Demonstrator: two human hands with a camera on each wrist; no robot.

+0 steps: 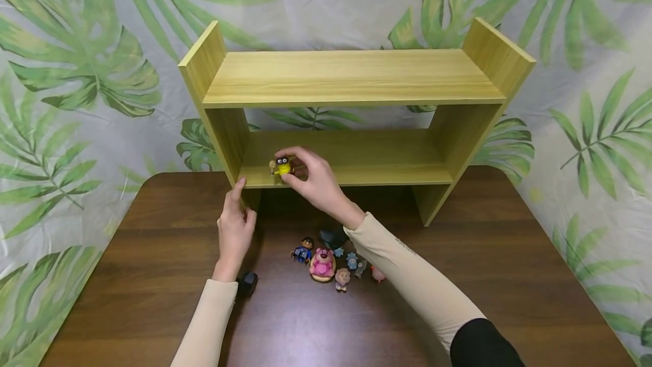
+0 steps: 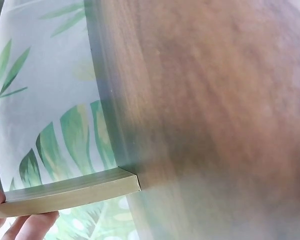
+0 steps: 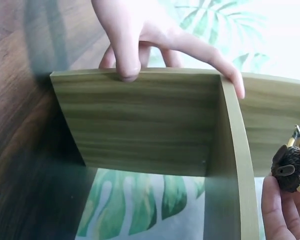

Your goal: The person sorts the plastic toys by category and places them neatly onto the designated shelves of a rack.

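Observation:
My right hand (image 1: pixel 318 183) pinches a small yellow toy figure (image 1: pixel 283 167) between thumb and fingers, over the left part of the middle board of a wooden shelf (image 1: pixel 351 81). In the right wrist view the toy figure (image 3: pixel 289 169) shows a rough dark-brown head with small ears. My left hand (image 1: pixel 236 234) holds the front edge of the shelf's left side panel (image 3: pixel 140 115). There the left hand (image 3: pixel 155 37) has its thumb on the panel's inner face and one finger reaching to the middle board's edge; other fingers are behind the panel.
On the brown table (image 1: pixel 148 276) before the shelf lie several toy figures: a pink bear (image 1: pixel 323 264), a blue-clothed figure (image 1: pixel 303 250), a small pale figure (image 1: pixel 342 279) and others partly under my right forearm. A leaf-print cloth (image 1: pixel 326 4) hangs behind the shelf.

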